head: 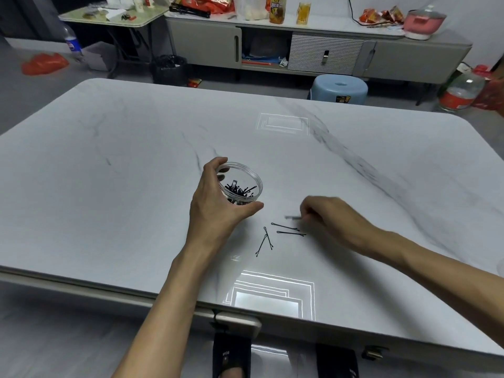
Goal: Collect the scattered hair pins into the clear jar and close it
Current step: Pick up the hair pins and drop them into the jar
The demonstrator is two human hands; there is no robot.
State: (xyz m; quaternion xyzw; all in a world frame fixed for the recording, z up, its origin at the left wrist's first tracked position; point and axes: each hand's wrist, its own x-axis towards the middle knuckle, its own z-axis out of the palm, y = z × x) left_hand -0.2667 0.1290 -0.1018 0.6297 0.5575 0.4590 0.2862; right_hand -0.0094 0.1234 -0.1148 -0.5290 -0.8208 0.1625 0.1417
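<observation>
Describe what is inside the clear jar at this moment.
The clear jar holds a loose pile of black hair pins. The left hand grips its near side, hiding part of the contents, so no count is possible.

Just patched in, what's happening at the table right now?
A person is gathering black hair pins into a clear jar on a white marble-look table. The left hand wraps around the jar, which is open and already holds a pile of pins. The right hand pinches one pin, blurred by motion, just above the table. Four loose pins lie between the hands, two of them crossed. No lid is in view.
</observation>
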